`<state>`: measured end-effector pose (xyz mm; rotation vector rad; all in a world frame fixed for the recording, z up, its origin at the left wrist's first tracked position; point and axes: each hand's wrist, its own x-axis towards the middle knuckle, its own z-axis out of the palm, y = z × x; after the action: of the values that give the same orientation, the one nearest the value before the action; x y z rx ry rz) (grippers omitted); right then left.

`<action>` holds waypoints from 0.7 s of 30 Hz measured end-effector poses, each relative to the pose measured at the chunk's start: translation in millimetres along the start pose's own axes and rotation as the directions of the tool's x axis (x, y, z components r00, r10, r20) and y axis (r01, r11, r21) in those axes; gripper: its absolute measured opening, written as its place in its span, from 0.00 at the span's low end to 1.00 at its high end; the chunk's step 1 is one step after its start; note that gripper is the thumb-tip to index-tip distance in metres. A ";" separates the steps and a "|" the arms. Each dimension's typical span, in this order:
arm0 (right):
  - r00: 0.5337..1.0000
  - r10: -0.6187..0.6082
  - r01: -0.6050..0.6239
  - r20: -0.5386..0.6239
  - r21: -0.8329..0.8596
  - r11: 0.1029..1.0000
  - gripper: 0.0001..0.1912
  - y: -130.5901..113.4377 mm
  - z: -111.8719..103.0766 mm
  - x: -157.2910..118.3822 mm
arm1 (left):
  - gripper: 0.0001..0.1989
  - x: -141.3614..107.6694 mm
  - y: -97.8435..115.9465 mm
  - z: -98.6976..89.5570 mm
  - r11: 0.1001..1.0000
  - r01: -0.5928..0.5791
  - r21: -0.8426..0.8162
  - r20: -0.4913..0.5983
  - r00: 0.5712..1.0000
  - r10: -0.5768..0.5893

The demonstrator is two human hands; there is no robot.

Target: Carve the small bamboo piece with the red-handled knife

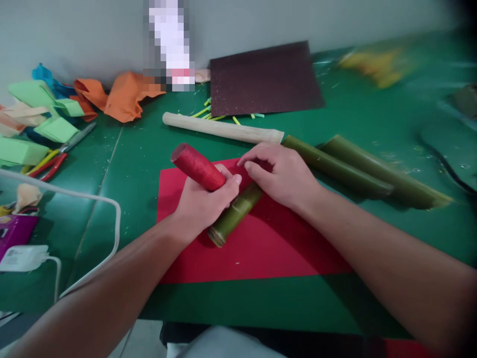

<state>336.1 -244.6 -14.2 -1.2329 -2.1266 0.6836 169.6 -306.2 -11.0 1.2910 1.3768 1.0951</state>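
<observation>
My left hand [204, 201] is closed around a red tube [197, 166] that tilts up to the left. Below it a green bamboo piece [238, 214] lies slantwise over a sheet of red paper [208, 261]. Its upper end is hidden near my hands. My right hand [281, 171] hovers beside the left one, fingers bent and a little apart, with no object visible in its grasp. Whether its fingertips touch the red surface under them I cannot tell. Behind the right hand lies a pale stick [219, 128].
Two green bamboo pieces [339, 164] lie to the right. A dark brown sheet [264, 79] is at the back, beside yellow-green sticks. Orange paper [124, 97], light green paper [55, 130] and pliers [52, 161] are at left, near a white cable [118, 223] and white plug [24, 258].
</observation>
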 end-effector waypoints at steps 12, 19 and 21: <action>0.993 -0.034 0.079 0.111 -0.433 0.898 0.18 -6.0 -6.6 -10.6 | 0.13 -4.0 1.7 -0.6 0.998 -0.009 -0.058 0.018 1.000 0.010; 0.988 -0.079 0.107 0.132 -0.223 0.969 0.16 1.9 -4.6 -12.0 | 0.13 -4.9 1.7 -1.5 0.992 -0.020 -0.123 0.027 0.999 0.023; 0.987 -0.091 0.112 0.136 -0.161 0.981 0.16 2.3 -2.1 -8.0 | 0.14 -5.2 0.6 -2.2 0.991 -0.026 -0.131 0.030 0.999 0.030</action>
<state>342.1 -250.4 -16.1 -1.1847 -2.3774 0.5617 167.7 -311.4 -9.8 1.2315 1.2457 1.1591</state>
